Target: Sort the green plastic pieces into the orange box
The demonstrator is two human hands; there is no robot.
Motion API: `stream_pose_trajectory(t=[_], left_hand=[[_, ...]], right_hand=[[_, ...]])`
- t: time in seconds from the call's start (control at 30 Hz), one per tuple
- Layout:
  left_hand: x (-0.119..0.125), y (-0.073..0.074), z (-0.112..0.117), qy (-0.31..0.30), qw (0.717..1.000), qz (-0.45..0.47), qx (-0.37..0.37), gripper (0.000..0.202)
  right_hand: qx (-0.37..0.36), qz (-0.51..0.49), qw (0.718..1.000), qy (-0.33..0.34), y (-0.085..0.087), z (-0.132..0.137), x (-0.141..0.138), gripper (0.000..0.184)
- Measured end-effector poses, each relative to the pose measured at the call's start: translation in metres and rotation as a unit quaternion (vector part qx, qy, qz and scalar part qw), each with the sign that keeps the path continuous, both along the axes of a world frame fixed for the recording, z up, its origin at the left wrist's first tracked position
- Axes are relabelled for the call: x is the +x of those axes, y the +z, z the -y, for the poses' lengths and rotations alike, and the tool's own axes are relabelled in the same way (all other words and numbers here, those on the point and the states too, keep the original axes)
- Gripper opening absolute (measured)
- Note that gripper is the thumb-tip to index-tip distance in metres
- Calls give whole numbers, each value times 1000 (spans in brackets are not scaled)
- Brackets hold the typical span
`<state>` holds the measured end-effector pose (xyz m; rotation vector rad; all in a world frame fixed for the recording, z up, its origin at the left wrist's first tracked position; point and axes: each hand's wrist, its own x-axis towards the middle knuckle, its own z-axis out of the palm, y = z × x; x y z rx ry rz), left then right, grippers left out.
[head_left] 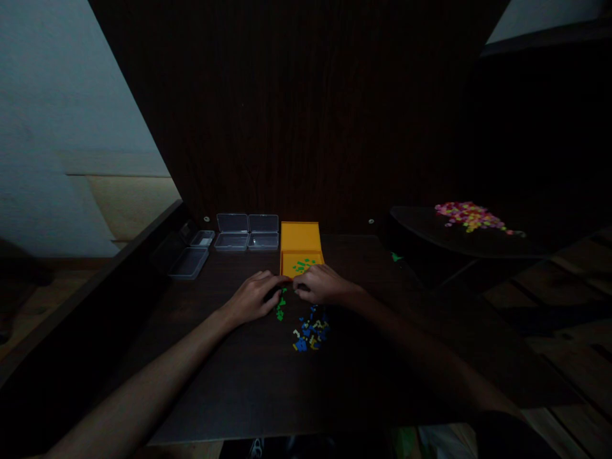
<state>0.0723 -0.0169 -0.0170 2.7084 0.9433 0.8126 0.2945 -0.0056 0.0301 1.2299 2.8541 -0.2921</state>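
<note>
Dark desk [229, 382], hands [255, 296] [321, 284] (grip unclear) at box [300, 236]

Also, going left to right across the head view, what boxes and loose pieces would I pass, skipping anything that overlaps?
Clear plastic box near the desk's left side, open hinged clear box, second open hinged clear box, open yellow box, small green piece, heap of multicoloured pieces.
</note>
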Motion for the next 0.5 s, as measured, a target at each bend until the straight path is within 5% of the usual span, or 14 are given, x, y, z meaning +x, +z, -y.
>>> stream_pose_trajectory(t=[0.5], left_hand=[[-1, -1, -1, -17, 997, 61, -33, 26]], right_hand=[[6, -28, 999, -31, -16, 5, -12, 29]])
